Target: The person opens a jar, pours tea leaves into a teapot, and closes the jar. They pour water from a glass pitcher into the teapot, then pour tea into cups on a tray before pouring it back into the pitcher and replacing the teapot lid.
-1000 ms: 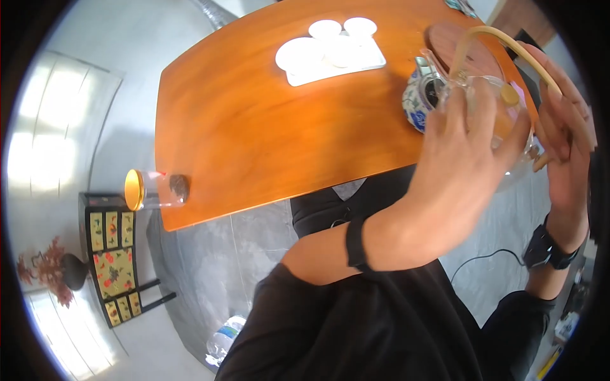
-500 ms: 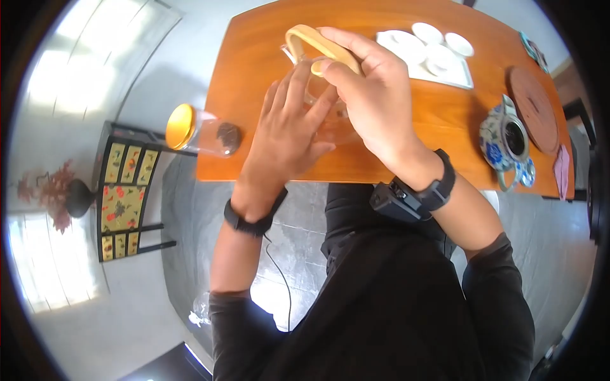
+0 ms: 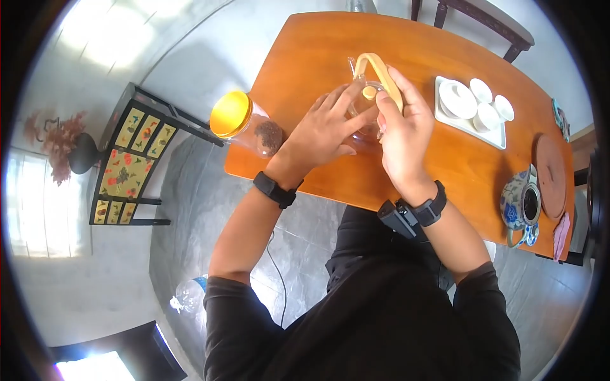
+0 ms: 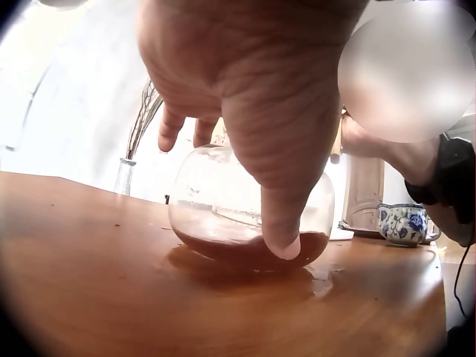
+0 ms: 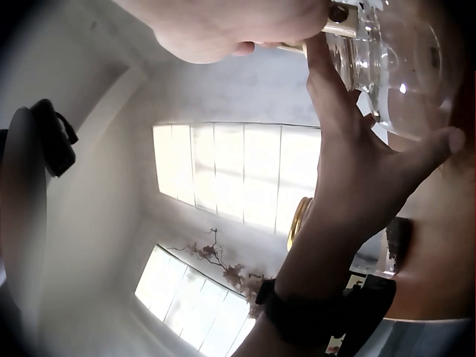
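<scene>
A clear glass teapot (image 4: 204, 197) with an arched, light-wood handle (image 3: 376, 65) stands low at the tabletop; a reddish-brown band shows along its bottom in the left wrist view. My right hand (image 3: 406, 136) grips the right side of that handle, its thumb near the round wooden lid knob (image 3: 369, 93). On the other side, my left hand (image 3: 318, 132) has its fingers straight and spread over the glass, with fingertips close to the lid. Its thumb points down in front of the pot in the left wrist view. Both hands hide much of the glass body in the head view.
Left on the wooden table (image 3: 330, 38) lies a gold-lidded jar (image 3: 257, 132) with dark contents. White cups and a lidded bowl occupy a white tray (image 3: 445, 120) to the right. Beyond are a blue-and-white teapot (image 3: 511, 200), a round brown board (image 3: 549, 174) and a pink cloth (image 3: 561, 236).
Both hands have carried the glass teapot from the table's right end to its left-middle part and lowered it. The left hand stays spread beside the lid; the view has turned along.
</scene>
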Demonstrator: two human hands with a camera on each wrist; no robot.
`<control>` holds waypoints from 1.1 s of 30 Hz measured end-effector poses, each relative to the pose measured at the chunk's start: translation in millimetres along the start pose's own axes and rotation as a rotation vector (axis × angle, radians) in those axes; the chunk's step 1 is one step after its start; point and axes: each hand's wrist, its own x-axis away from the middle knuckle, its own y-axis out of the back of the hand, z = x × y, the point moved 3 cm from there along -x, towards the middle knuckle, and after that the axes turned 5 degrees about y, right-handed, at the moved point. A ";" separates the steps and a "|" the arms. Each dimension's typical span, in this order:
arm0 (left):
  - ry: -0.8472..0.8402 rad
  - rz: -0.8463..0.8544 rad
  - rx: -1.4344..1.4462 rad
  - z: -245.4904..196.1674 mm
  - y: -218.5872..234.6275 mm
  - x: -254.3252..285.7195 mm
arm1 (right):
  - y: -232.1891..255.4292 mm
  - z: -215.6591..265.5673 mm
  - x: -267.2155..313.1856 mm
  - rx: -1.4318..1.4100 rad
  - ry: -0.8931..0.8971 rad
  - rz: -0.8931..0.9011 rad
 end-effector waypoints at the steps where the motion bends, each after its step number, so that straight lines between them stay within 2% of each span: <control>1: 0.005 -0.001 0.006 1.1 0.2 -0.7 | 0.4 -2.8 -1.2 0.000 0.004 -0.003; 4: 0.015 0.035 0.006 2.9 -0.1 -1.5 | 6.7 -5.0 -3.2 -0.048 0.044 -0.027; 6: 0.019 0.069 -0.004 2.0 2.6 -3.7 | 13.2 -4.3 -5.3 -0.101 -0.064 -0.015; 9: 0.003 0.133 -0.048 1.0 5.9 -9.7 | 26.0 -1.7 -6.7 -0.131 -0.098 -0.151; 11: 0.034 0.165 0.018 0.6 4.7 -11.6 | 40.9 -9.1 -6.7 -0.131 -0.100 -0.158; 14: 0.090 0.218 0.112 -5.5 8.9 -13.7 | 66.5 -25.0 -10.1 0.219 -0.114 -0.092; 15: 0.073 0.224 0.109 -9.1 10.0 -14.5 | 78.0 -32.0 -11.1 0.216 -0.105 -0.107; 17: 0.147 0.214 0.179 -14.1 9.9 -13.8 | 83.9 -24.4 -13.9 0.766 0.083 0.110; 18: 0.132 0.218 0.175 -18.2 8.7 -13.2 | 88.5 -24.0 -12.7 0.869 0.013 0.193; 20: 0.238 0.148 0.201 -22.6 7.5 -9.1 | 90.1 -32.1 -11.3 0.896 0.040 0.214; 21: 0.220 0.152 0.195 -28.6 5.3 -5.6 | 90.8 -35.8 -10.8 0.929 0.061 0.246; 22: 0.285 0.018 0.173 -32.3 5.3 -1.1 | 85.8 -28.6 -7.3 0.881 0.026 0.220; 23: 0.341 -0.114 0.161 -38.9 3.7 3.6 | 81.8 -19.2 -4.5 0.878 0.080 0.287; 24: 0.416 -0.161 0.137 -46.2 0.3 12.5 | 82.9 -26.1 -3.2 0.796 0.051 0.356; 25: 0.485 -0.204 0.123 -56.7 -3.3 22.6 | 84.3 -30.8 0.7 0.843 0.189 0.457; 26: 0.497 -0.230 0.115 -73.8 -6.1 29.0 | 86.1 -36.2 8.1 0.856 -0.019 0.392; 27: 0.512 -0.254 0.108 -89.5 -7.0 34.2 | 88.0 -17.3 16.1 0.852 0.127 0.420; 29: 0.528 -0.325 0.221 -123.8 -13.5 36.7 | 107.3 17.1 36.7 0.804 0.024 0.250; 31: 0.477 -0.284 0.312 -160.1 -18.3 25.8 | 142.5 61.8 65.0 0.777 0.292 0.137; 33: 0.450 -0.256 0.387 -186.9 -21.8 12.6 | 194.4 110.4 106.0 0.929 0.295 0.119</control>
